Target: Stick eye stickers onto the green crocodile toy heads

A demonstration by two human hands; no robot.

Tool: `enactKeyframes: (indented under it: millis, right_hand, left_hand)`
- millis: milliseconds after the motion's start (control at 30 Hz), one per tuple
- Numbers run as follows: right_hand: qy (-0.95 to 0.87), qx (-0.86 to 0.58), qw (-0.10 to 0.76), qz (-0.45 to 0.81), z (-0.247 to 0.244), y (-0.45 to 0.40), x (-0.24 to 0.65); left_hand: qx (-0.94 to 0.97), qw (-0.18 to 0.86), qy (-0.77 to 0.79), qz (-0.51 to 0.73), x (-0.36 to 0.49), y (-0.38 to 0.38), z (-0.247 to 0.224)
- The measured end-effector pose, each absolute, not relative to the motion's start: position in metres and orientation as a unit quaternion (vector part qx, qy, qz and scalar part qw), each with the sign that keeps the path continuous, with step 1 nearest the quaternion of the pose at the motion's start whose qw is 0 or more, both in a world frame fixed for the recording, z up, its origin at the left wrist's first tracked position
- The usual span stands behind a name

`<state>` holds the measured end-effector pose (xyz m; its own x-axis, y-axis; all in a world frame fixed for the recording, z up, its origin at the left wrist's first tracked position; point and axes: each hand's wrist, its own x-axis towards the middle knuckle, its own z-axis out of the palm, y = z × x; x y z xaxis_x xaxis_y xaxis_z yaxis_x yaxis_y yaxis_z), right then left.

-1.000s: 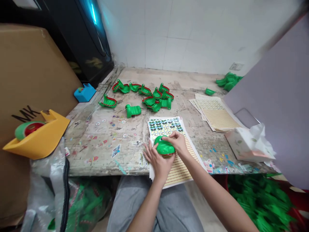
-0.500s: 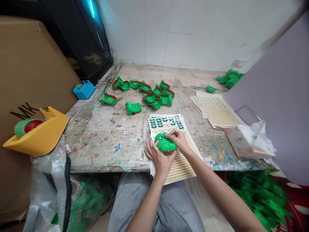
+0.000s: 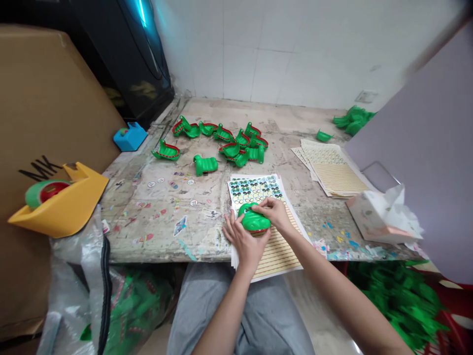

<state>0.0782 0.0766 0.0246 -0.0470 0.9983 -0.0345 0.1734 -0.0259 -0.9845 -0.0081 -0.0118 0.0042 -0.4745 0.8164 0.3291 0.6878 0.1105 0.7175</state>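
Note:
A green crocodile-head piece (image 3: 254, 220) with a red lower edge is held over a stack of sticker sheets (image 3: 277, 256) near the table's front edge. My left hand (image 3: 247, 242) grips it from the left and below, thumb at its lower right. From the right, my right hand (image 3: 274, 212) rests its pinched fingertips on the top of the piece, beside an eye sticker. Whether anything is between those fingertips is too small to tell. Farther back lie several green pieces with red rims, the closest being one green piece (image 3: 206, 165).
More sheets (image 3: 334, 170) and a tissue box (image 3: 377, 217) are on the right. Green parts (image 3: 354, 120) lie at the back right. A yellow tape dispenser (image 3: 70, 212) and a blue one (image 3: 130, 137) stand left, beside a cardboard box (image 3: 44, 103). Bags of green parts sit below.
The view has shifted very slightly. My right fingertips have moved a little over the eye area; my left hand keeps its hold on the green piece.

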Motion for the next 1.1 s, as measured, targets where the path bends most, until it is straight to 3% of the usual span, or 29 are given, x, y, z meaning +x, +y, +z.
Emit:
enactKeyframes:
  millis: [600, 700, 900, 1100]
  right_hand:
    - [-0.593, -0.527, 0.422, 0.438, 0.031, 0.076, 0.08]
    - [-0.688, -0.535, 0.345, 0.348, 0.042, 0.079, 0.083]
    - [-0.872, -0.482, 0.072, 0.044, 0.08, 0.081, 0.073]
    - [-0.884, -0.464, -0.043, -0.04, 0.1, 0.078, 0.049]
  left_hand:
    - [0.508, 0.047, 0.736, 0.444, -0.01, -0.011, 0.002]
    - [0.509, 0.042, 0.734, 0.448, -0.01, -0.011, 0.002]
    - [0.499, 0.04, 0.736, 0.456, -0.009, -0.01, 0.003]
    - [0.495, 0.033, 0.737, 0.459, -0.008, -0.009, 0.002]
